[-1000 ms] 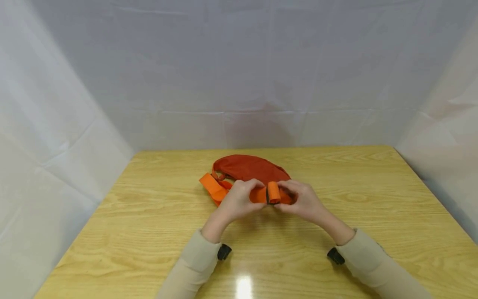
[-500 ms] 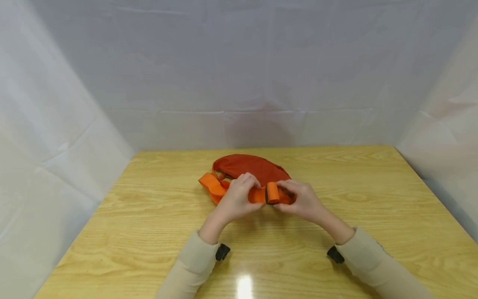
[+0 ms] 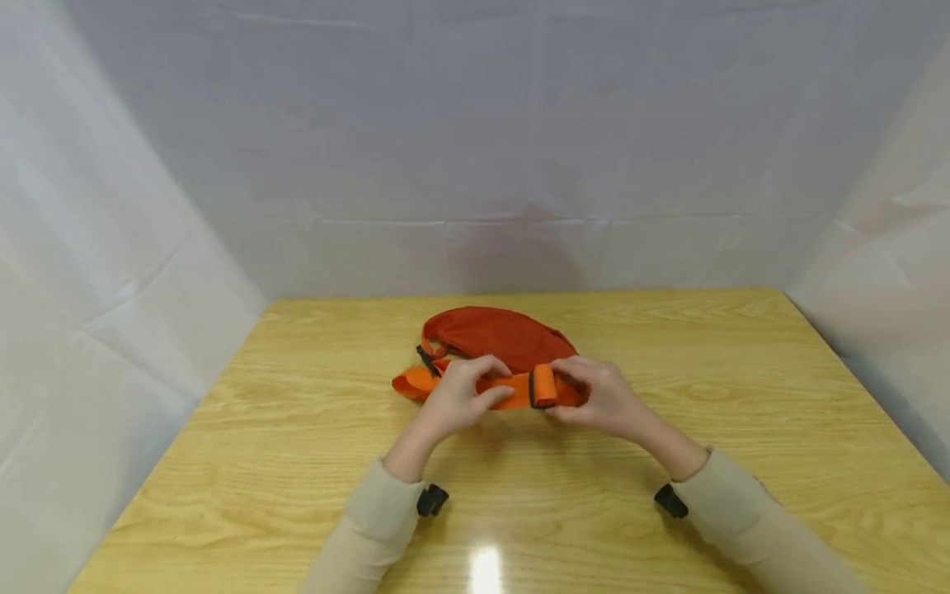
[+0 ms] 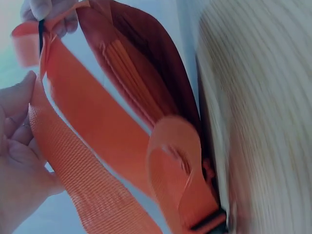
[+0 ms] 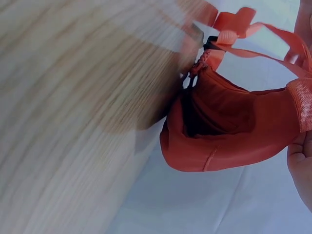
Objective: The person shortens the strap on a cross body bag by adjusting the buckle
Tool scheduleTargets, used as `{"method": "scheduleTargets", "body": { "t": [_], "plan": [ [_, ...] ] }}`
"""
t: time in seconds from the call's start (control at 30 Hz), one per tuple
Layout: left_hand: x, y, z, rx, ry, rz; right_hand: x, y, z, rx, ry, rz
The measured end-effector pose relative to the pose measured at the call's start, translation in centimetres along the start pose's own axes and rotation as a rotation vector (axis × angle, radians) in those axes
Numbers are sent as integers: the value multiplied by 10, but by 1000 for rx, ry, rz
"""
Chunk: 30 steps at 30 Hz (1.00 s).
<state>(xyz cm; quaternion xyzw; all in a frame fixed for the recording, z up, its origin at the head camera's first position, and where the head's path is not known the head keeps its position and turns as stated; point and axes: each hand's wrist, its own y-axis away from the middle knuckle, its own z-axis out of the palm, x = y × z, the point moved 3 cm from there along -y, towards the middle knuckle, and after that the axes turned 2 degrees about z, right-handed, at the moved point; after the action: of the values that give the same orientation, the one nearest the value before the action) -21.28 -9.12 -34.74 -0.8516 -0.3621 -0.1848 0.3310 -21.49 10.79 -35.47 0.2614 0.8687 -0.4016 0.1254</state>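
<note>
A red waist bag (image 3: pixel 499 334) lies on its side towards the back of the table, its orange webbing strap (image 3: pixel 512 392) drawn out in front. My left hand (image 3: pixel 458 400) holds the strap between thumb and fingers, left of a black slider (image 3: pixel 531 388). Beside that slider, my right hand (image 3: pixel 599 396) grips the strap where its orange end folds over into a small loop (image 3: pixel 545 385). In the left wrist view the strap runs down past my left fingers to a black buckle (image 4: pixel 214 222). The bag's dark opening (image 5: pixel 200 122) shows in the right wrist view.
A light wood-grain table (image 3: pixel 297 462) lies under everything. White sheeting (image 3: pixel 475 148) hangs behind it and at both sides. Each sleeve cuff carries a small black device, one at the left wrist (image 3: pixel 432 500) and one at the right (image 3: pixel 671 501).
My left hand has slid leftward along the strap, away from the slider, baring more webbing. The strap's loop at the far left has dropped lower, and a black buckle shows there. My right hand has barely moved.
</note>
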Motion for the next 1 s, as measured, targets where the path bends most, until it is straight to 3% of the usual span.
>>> {"method": "scheduleTargets", "body": {
  "t": [0.33, 0.53, 0.63, 0.77, 0.87, 1.0],
  "plan": [
    [-16, 17, -17, -21, 4, -97, 11, 8, -7, -12, 5, 32],
    [-13, 17, -16, -53, 22, -58, 14, 9, -10, -76, -9, 39],
    [-7, 19, -11, -137, 3, -16, 17, 11, -10, -175, 5, 106],
    [3, 22, 0, -306, -79, 48, 19, 16, -7, -377, 53, 190],
    [10, 26, 10, -421, -161, 102, 19, 19, -4, -514, 82, 191],
    [15, 31, 21, -549, -226, 137, 19, 21, 2, -625, 97, 139]
  ]
}}
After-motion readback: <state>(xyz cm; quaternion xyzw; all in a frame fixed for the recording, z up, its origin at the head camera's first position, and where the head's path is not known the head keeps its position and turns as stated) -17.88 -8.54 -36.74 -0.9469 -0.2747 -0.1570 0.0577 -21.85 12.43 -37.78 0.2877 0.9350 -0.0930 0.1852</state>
